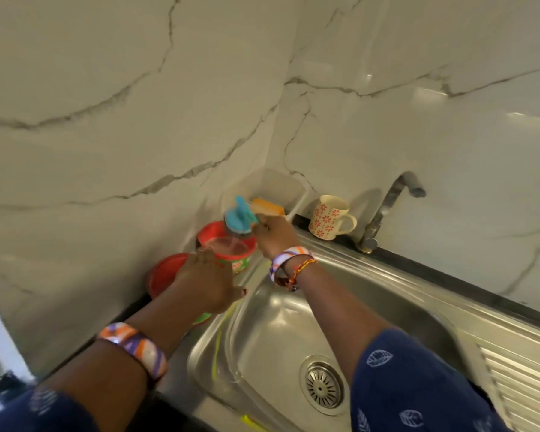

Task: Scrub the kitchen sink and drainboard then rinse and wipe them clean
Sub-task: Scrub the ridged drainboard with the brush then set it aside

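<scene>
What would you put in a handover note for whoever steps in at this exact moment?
Left hand: over the red tub in the sink's left corner; its grip is hidden.
Right hand: pinching at the blue cap of the bottle beside the tub.
Sink basin: bare, no suds visible; drainboard untouched.
Floral mug stands by the tap.
Left: scrub, rinse, wipe.

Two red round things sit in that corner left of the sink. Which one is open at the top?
The red tub nearer the wall corner, with the green label; the blue-capped bottle is over its mouth. The other, a flat red lid, lies partly under the left hand.
</scene>
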Motion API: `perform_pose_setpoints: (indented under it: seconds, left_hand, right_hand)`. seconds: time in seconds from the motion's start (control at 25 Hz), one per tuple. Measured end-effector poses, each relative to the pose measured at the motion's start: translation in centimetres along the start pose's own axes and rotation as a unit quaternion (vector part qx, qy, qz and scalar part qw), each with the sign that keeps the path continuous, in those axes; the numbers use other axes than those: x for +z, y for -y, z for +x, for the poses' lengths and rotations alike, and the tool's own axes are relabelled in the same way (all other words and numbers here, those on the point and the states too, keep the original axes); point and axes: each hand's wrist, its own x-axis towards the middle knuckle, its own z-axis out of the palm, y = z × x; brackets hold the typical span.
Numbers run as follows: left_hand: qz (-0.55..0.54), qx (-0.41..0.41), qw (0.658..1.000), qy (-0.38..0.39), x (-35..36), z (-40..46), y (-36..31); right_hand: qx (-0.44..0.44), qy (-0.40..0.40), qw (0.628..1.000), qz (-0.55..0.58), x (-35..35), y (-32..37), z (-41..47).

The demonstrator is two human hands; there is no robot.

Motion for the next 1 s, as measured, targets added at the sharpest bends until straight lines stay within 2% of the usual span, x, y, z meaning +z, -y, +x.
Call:
perform_pose_setpoints:
  seconds: [0.08,0.12,0.16,0.28,0.36,0.56,0.64,0.76,0.84,1.0]
  left_hand:
    - [-0.026,-0.035,0.999,0.002,0.2,-1.7,-1.4]
    - [-0.049,-0.046,0.998,-0.011,0.3,-2.8,-2.7]
    - [-0.073,-0.051,0.996,-0.027,0.3,-4.2,-4.2]
    - [-0.139,-0.049,0.986,-0.072,1.6,-8.6,-10.1]
    - [-0.185,-0.038,0.973,-0.133,3.0,-11.9,-13.4]
    - [-0.246,-0.003,0.922,-0.301,6.7,-18.8,-16.7]
    - [-0.233,0.003,0.914,-0.333,7.9,-19.3,-16.0]
    - [-0.234,-0.054,0.900,-0.364,8.7,-19.1,-15.4]
    - [-0.231,-0.089,0.896,-0.370,9.1,-18.9,-15.8]
    - [-0.205,-0.093,0.901,-0.372,9.6,-18.7,-16.1]
  right_hand:
    - [0.032,-0.029,0.985,0.168,-3.3,-0.5,-2.5]
    - [0.044,-0.024,0.974,0.219,-5.0,-1.1,-4.3]
    - [0.051,0.001,0.973,0.223,-6.7,-1.8,-6.4]
    - [0.047,0.107,0.992,0.055,-11.4,-6.6,-13.8]
    - [0.074,0.142,0.985,0.058,-14.7,-10.3,-19.2]
    - [0.161,0.155,0.973,-0.058,-24.4,-18.0,-32.7]
    - [0.229,0.155,0.955,-0.104,-27.8,-20.6,-36.8]
    - [0.298,0.147,0.935,-0.124,-30.2,-22.5,-40.1]
    - [0.279,0.158,0.940,-0.118,-29.5,-21.9,-40.0]
    - [0.162,0.161,0.970,-0.088,-22.4,-18.1,-34.6]
